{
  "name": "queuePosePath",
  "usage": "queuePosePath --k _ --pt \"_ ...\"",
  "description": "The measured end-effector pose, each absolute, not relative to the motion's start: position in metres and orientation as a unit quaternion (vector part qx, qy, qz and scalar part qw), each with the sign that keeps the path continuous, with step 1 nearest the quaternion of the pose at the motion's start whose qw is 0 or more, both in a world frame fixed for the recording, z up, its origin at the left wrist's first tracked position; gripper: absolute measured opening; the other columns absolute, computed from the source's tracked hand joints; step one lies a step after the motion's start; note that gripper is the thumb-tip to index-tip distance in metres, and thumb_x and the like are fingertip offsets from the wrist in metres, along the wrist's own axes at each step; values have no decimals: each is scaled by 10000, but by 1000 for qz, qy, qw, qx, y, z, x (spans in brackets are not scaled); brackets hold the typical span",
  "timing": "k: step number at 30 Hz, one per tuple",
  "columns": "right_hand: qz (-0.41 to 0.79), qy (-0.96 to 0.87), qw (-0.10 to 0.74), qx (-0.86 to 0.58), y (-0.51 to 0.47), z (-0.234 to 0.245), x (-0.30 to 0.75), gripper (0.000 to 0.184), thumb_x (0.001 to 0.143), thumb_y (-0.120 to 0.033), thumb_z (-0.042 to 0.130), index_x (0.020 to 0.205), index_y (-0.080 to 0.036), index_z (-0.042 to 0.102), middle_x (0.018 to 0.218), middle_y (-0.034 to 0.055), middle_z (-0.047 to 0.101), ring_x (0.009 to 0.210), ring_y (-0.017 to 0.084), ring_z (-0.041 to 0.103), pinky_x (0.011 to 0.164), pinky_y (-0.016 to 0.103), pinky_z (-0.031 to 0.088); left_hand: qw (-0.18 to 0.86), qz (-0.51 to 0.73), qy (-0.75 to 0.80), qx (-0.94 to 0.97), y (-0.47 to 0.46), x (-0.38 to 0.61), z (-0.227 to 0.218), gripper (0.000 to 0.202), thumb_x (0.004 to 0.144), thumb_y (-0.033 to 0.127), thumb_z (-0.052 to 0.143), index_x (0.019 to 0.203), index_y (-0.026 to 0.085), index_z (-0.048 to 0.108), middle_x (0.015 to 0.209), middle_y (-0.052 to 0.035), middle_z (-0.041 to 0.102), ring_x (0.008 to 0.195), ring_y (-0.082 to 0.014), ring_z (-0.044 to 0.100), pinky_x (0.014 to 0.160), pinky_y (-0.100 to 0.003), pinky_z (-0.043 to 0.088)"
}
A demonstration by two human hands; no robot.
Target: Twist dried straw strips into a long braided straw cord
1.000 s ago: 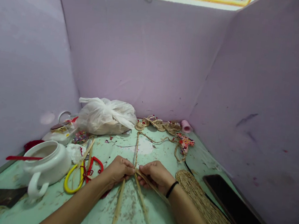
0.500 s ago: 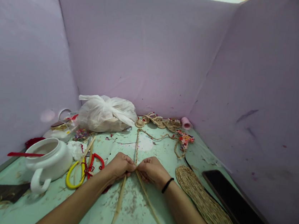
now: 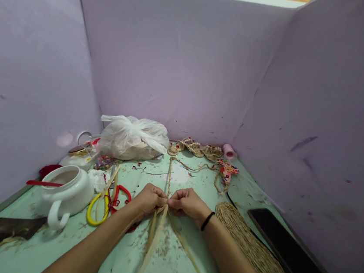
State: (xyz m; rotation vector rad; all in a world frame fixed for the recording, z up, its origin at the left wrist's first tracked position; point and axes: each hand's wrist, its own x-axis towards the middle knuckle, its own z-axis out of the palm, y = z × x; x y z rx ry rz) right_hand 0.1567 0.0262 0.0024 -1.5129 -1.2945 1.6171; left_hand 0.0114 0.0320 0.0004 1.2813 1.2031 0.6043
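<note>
My left hand [image 3: 148,198] and my right hand [image 3: 188,203] meet at the middle of the green table, both pinched shut on a straw braid [image 3: 169,179]. The plaited part runs away from my fingers toward the back wall. Loose straw strands [image 3: 153,243] fan out from my fingertips toward me. A black band sits on my right wrist.
A woven oval straw sole [image 3: 248,245] and a dark phone [image 3: 290,249] lie at the right. A white pot [image 3: 66,195], yellow and red scissors [image 3: 109,200] and a white plastic bag [image 3: 132,137] lie at the left. Small straw sandals [image 3: 200,149] line the back wall. Purple boards [image 3: 183,66] enclose the table.
My hands have drawn closer together on the braid. The loose strands have swung from a wide spread to a tighter bundle under my fingers. The camera has shifted slightly.
</note>
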Motion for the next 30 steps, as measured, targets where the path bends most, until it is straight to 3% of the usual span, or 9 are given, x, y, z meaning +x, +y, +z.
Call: queuePosePath --k 5,8,10,12,15,20,30 --pt "693 -399 348 -489 16 7 152 184 590 -181 661 620 -136 485 497 -41 507 463 69 490 549 229 445 622 289 489 538 31 11 -1 153 523 248 601 494 113 535 384 49 402 360 -31 254 399 -197 167" --pt "750 -366 341 -432 14 7 151 146 643 -174 621 664 -131 483 545 -21 518 472 63 485 557 226 440 639 295 475 529 30 11 0 173 526 258 613 489 114 524 409 38 430 379 -39 295 411 -197 191" --pt "763 -366 316 -428 16 4 151 122 671 -164 586 627 -125 479 498 -34 474 397 36 398 443 176 376 635 286 477 537 30 11 2 162 533 249 600 488 116 519 403 43 417 380 -37 287 408 -195 177" --pt "741 -384 309 -457 18 0 153 155 671 -152 568 565 -129 458 428 -61 400 334 19 287 335 149 235 627 269 476 554 30 9 3 156 545 239 578 477 120 503 382 59 368 366 -27 242 398 -194 143" --pt "690 -415 314 -503 20 -5 153 189 651 -141 556 505 -140 436 360 -79 340 299 17 211 304 170 103 626 234 457 587 31 7 5 174 578 260 540 478 127 487 377 61 351 332 -19 195 376 -204 96" --pt "648 -418 324 -548 20 -7 151 128 606 -111 546 517 -145 460 363 -63 444 279 22 234 308 185 106 621 194 468 598 34 5 6 139 566 260 524 543 123 532 403 37 437 295 -26 235 343 -204 107" --pt "676 -409 322 -522 20 -6 152 94 574 -110 498 480 -124 494 364 -48 426 303 19 207 327 191 76 559 208 513 618 36 9 1 56 498 154 495 508 121 539 364 47 409 343 -43 273 371 -194 170"
